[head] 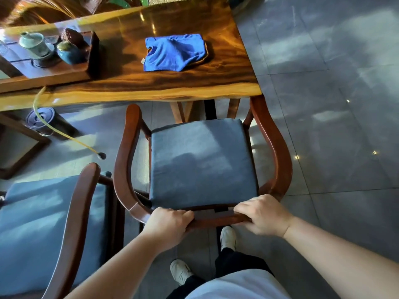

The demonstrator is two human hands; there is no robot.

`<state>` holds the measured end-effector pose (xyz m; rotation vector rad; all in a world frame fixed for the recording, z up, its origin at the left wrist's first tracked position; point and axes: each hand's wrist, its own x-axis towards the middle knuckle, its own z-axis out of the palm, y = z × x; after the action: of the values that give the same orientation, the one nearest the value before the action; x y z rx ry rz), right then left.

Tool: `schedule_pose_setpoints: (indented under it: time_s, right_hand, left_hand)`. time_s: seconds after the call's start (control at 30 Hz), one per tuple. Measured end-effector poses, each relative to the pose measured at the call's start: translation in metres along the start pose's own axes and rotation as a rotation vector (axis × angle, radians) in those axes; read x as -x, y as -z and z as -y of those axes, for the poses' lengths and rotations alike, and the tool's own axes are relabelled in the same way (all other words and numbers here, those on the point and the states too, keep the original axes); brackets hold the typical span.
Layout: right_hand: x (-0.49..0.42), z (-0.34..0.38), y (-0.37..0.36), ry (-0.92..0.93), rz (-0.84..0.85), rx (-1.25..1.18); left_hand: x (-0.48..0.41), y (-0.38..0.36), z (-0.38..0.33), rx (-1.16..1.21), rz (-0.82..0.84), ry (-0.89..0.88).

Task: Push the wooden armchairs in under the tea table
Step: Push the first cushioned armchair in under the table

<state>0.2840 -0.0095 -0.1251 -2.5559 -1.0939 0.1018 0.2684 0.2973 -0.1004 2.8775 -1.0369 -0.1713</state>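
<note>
A wooden armchair (278,152) with a grey-blue seat cushion (200,160) stands in front of me, facing the tea table (121,83). Its right arm tip reaches under the table's near edge; the left arm tip stops just short of it. My left hand (168,223) and my right hand (262,214) both grip the curved back rail, one on each side of its middle. A second armchair (73,214) with the same cushion stands to the left, away from the table.
A blue cloth (174,52) lies on the table, with a tea tray, lidded cup and dark jar (69,51) at the left. A yellow hose (54,126) runs down to a dark bucket (40,118). Grey tiled floor (334,104) stretches to the right.
</note>
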Motion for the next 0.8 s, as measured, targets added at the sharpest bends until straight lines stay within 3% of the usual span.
schedule_pose_setpoints:
  time_s: [0.2,0.57,0.67,0.8]
  right_hand:
    - [-0.001,0.009,-0.004,-0.107,-0.037,-0.031]
    - [-0.049,0.022,-0.005,-0.103,-0.074,-0.054]
    - [-0.048,0.015,0.000,-0.100,0.021,-0.138]
    - [-0.033,-0.016,0.006,-0.166,0.310,-0.140]
  left_hand:
    - [-0.003,0.002,0.013,-0.038,0.040,-0.096]
    - [-0.005,0.019,0.068,-0.085,0.023,-0.065]
    - [-0.005,0.016,0.071,-0.068,0.026,-0.069]
    - [0.002,0.009,0.067,-0.025,0.051,-0.088]
